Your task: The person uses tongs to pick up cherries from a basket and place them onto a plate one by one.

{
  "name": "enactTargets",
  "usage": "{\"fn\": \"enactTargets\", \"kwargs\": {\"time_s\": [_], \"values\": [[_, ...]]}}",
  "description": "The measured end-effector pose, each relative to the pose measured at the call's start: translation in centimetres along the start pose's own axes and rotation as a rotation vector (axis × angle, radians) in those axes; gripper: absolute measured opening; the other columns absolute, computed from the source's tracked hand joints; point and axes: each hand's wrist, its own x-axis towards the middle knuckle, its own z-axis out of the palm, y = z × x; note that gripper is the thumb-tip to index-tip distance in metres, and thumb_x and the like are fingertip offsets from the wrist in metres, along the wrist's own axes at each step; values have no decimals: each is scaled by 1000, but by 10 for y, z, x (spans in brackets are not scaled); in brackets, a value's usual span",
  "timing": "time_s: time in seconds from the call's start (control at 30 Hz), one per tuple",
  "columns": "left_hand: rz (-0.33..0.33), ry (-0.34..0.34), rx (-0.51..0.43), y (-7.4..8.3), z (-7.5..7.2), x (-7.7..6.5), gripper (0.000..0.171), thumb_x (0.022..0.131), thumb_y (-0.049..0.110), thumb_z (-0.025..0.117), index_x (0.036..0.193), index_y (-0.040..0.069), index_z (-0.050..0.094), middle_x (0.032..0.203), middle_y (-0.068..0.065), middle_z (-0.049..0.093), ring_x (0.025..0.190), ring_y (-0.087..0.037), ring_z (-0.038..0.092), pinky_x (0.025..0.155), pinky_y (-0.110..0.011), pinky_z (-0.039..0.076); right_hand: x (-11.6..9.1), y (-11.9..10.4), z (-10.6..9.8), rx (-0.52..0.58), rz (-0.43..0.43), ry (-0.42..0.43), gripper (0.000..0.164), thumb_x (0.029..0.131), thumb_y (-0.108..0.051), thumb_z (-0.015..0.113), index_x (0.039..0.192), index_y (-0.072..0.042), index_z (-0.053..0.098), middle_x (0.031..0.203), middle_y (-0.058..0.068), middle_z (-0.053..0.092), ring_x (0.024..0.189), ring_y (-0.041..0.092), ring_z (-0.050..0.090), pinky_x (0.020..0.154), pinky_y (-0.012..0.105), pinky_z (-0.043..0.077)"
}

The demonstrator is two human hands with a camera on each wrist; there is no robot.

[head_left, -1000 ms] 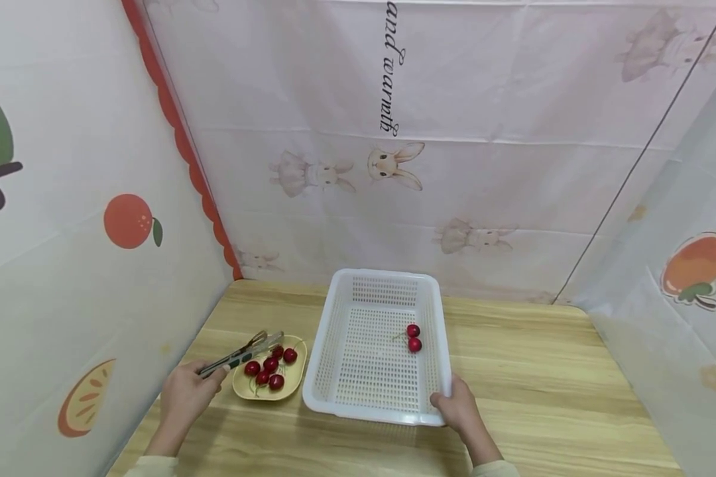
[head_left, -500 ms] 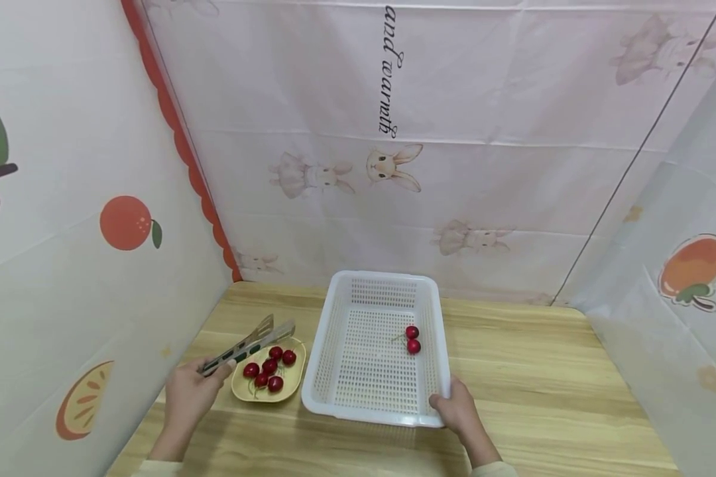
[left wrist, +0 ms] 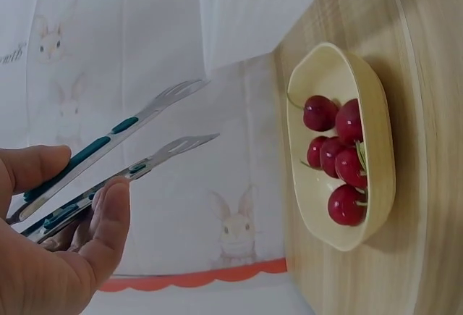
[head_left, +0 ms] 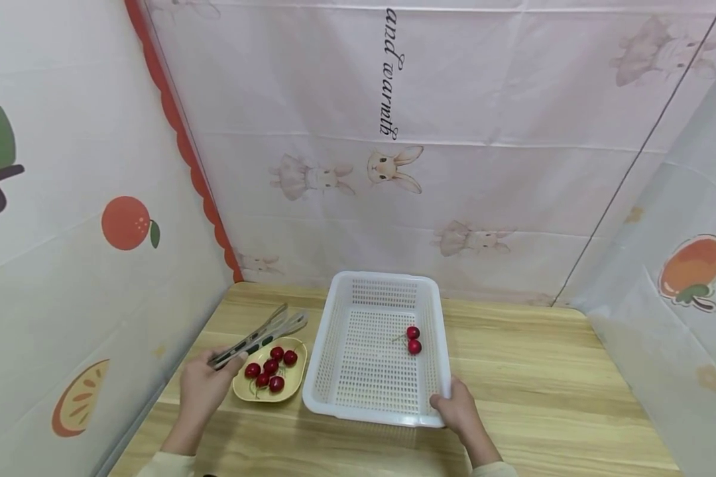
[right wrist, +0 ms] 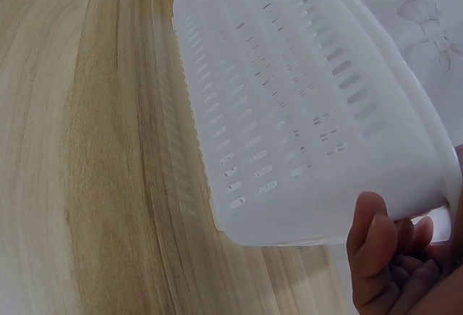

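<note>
My left hand (head_left: pixel 203 391) holds metal tongs (left wrist: pixel 148 111) with teal grips, the thumb on one arm and fingers on the other. Their tips stand apart with nothing between them. In the head view the tongs reach above the far edge of a small yellow dish (left wrist: pixel 380 152). Several dark red cherries (head_left: pixel 270 366) with stems lie in the dish. My right hand (head_left: pixel 459 405) grips the near right corner of a white perforated basket (head_left: pixel 317 371), thumb over the rim. Two cherries (head_left: pixel 414 340) lie inside it, near its right wall.
The dish stands just left of the basket on a light wooden table (head_left: pixel 537 377). Printed cloth walls (head_left: pixel 483 185) enclose the table at the back and on both sides, the left one (head_left: pixel 48 298) close to my left hand.
My left hand has moved right and slightly away from me with the tongs, which have lifted off the cherries and moved beyond the dish. The right hand and basket have stayed in place.
</note>
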Motion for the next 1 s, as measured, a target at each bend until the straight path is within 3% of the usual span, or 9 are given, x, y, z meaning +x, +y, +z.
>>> {"fn": "enactTargets", "kwargs": {"time_s": [0.23,0.53,1.0], "values": [[7,-6,-43,6,10,2,25,81,17,72,98,-1,65,75,-10,63,55,-16,48,46,-26,38,-1,0,0,9,6,2,54,73,4,55,123,19,40,98,31,56,73,30,61,50,37,51],[4,-67,-138,20,23,2,31,82,18,72,102,-3,62,77,-12,63,54,-15,52,44,-24,41,0,0,0,5,6,-8,55,74,4,55,124,19,39,99,31,56,73,30,61,50,37,51],[45,-128,-139,33,52,9,28,79,14,74,100,-2,63,83,-12,63,62,-18,51,52,-26,42,1,1,1,6,-2,-3,55,74,4,55,124,20,39,98,31,56,73,30,61,49,38,51]]}}
